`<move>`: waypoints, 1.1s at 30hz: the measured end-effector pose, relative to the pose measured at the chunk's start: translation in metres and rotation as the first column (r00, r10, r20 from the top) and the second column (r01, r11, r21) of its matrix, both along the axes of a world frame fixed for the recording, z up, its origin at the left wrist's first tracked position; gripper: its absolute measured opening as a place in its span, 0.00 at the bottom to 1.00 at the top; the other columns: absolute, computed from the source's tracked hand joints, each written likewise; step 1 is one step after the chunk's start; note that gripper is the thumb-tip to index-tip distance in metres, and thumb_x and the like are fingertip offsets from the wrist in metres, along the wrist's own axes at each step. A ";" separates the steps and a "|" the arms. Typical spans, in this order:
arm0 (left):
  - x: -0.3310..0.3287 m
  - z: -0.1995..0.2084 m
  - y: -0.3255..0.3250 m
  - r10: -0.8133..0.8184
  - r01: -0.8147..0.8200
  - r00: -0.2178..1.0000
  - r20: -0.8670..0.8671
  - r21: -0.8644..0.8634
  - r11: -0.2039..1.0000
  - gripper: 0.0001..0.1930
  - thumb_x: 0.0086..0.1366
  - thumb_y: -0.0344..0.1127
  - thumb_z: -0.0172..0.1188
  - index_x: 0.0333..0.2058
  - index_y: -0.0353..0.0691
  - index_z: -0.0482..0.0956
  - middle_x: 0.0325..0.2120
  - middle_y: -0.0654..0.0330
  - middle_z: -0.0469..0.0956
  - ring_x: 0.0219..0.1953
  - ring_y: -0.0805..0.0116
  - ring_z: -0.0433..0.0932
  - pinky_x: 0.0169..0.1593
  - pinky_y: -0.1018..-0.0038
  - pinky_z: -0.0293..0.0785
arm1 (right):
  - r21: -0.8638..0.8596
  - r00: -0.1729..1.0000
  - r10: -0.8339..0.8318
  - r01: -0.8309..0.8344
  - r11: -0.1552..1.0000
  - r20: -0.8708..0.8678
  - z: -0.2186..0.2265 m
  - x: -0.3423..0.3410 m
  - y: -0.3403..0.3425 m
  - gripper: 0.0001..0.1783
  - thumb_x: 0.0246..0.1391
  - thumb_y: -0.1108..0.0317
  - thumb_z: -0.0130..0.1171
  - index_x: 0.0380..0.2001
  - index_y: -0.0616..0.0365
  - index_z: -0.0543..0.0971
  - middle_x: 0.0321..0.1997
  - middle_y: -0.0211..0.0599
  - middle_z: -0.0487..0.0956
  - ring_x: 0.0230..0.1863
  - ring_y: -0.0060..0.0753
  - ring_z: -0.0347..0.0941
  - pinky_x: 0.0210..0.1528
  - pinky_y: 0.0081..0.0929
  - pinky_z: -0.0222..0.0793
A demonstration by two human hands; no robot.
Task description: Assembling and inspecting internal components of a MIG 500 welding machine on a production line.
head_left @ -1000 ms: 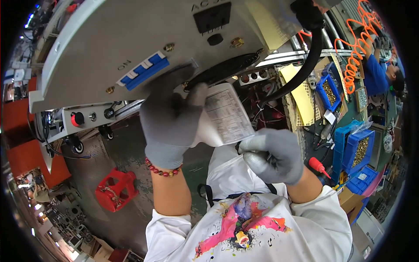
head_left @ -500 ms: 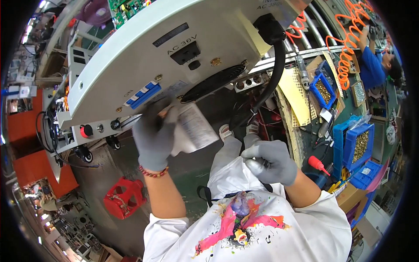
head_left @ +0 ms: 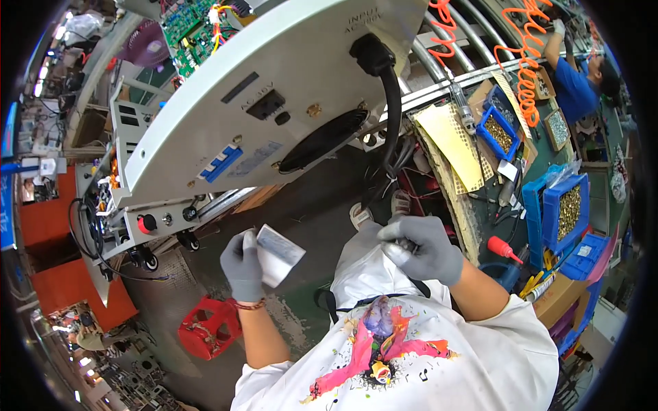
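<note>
Visibly clear of cabinet edge [head_left: 253, 175], left hand [head_left: 242, 264] pinches paper [head_left: 279, 256]; right hand's [head_left: 428, 251] grip unclear

The 2 gloves, on the left hand [head_left: 244, 270] and right hand [head_left: 425, 250], look like matt grey fabric. The white sheet [head_left: 277, 259] appears to be smooth paper. The large panel [head_left: 199, 127] looks like painted metal, smooth with a soft satin finish; its blue switch [head_left: 221, 163] is plastic, and the cable [head_left: 393, 103] is dark, rubbery plastic. Creased white cloth makes up the garment [head_left: 411, 342]. The stool [head_left: 209, 327] is red plastic, the floor [head_left: 301, 205] worn and scuffed. Rollers [head_left: 473, 34] are shiny metal. Smooth plastic forms the blue bin [head_left: 547, 233], holding glinting brass-coloured metal fittings [head_left: 569, 212]. The box [head_left: 558, 298] is matt brown cardboard.
</note>
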State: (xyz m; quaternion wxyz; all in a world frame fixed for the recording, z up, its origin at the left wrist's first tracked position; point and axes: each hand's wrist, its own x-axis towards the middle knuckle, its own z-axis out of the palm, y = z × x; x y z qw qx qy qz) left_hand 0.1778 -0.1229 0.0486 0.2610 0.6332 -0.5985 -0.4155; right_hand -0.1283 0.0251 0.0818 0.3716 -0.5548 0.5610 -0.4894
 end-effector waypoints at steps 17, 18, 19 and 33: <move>-0.138 -0.007 0.043 -0.534 0.707 0.636 -0.557 0.144 0.692 0.25 0.56 0.37 0.63 0.49 0.28 0.71 0.41 0.57 0.76 0.44 0.69 0.74 0.49 0.74 0.69 | 0.356 0.969 -0.195 0.131 0.925 0.152 -0.025 -0.003 0.019 0.12 0.44 0.65 0.59 0.31 0.61 0.79 0.23 0.43 0.78 0.24 0.33 0.74 0.30 0.31 0.69; -0.153 -0.009 0.045 -0.564 0.747 0.601 -0.567 0.147 0.649 0.25 0.56 0.37 0.63 0.49 0.28 0.71 0.41 0.57 0.76 0.44 0.69 0.74 0.49 0.74 0.69 | 0.388 0.960 -0.229 0.152 0.909 0.159 -0.032 -0.008 0.029 0.13 0.44 0.64 0.59 0.32 0.61 0.79 0.24 0.43 0.78 0.25 0.34 0.75 0.31 0.31 0.69; -0.168 -0.010 0.050 -0.541 0.720 0.649 -0.534 0.201 0.665 0.23 0.58 0.36 0.61 0.49 0.28 0.72 0.41 0.57 0.77 0.43 0.70 0.75 0.49 0.74 0.70 | 0.397 0.946 -0.285 0.205 0.895 0.153 -0.035 -0.012 0.041 0.13 0.44 0.64 0.59 0.32 0.61 0.79 0.24 0.43 0.78 0.25 0.34 0.75 0.31 0.31 0.69; -0.436 -0.065 0.167 -0.781 0.913 0.409 -0.472 0.206 0.353 0.15 0.63 0.32 0.54 0.46 0.30 0.76 0.38 0.63 0.77 0.39 0.77 0.72 0.43 0.79 0.69 | 0.204 0.562 -0.801 0.776 0.597 0.207 -0.038 -0.074 0.250 0.09 0.55 0.72 0.50 0.39 0.63 0.73 0.34 0.44 0.76 0.34 0.42 0.75 0.39 0.32 0.70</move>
